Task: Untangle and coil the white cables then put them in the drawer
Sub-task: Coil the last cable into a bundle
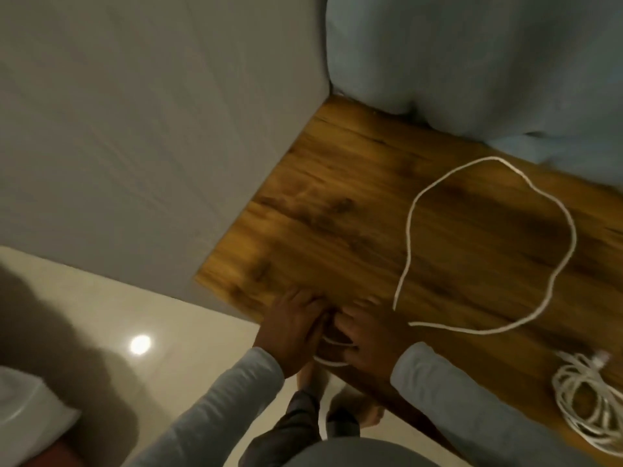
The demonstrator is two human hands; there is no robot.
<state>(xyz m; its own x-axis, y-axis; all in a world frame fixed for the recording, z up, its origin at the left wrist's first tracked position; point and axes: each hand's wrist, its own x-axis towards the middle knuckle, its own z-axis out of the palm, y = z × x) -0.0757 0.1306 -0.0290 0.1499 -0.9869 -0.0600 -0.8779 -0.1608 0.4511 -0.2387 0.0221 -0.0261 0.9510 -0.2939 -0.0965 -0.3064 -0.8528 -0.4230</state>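
Both of your hands are at the near left corner of the table (337, 203), working over its edge.

1. Right hand (367, 335): the fingers are curled down over the small coil (333, 363) of white cable and grip it. This hand probably pins the turns already made so they do not spring apart.
2. Left hand (293, 328): it lies against the other side of the small coil, back upward, and the loops run out from under its palm. Motion blur hides whether its fingers close on the cable or only rest on it.
3. The small coil sits between the two hands at the table edge. Working there probably lets slack hang free below instead of dragging across the wood.

The long cable (409, 227) lies spread in one wide open loop on the table, right of your hands. Both its ends stop just beside the right hand. Laid out flat like this, it shows no crossings. Whether it joins the small coil cannot be told.

The tangled bundle (580, 392) rests near the right front edge, well apart from your hands and apparently untouched.

The drawer is not in view. Judged from this layout, coiling is under way and nothing has been stored yet.
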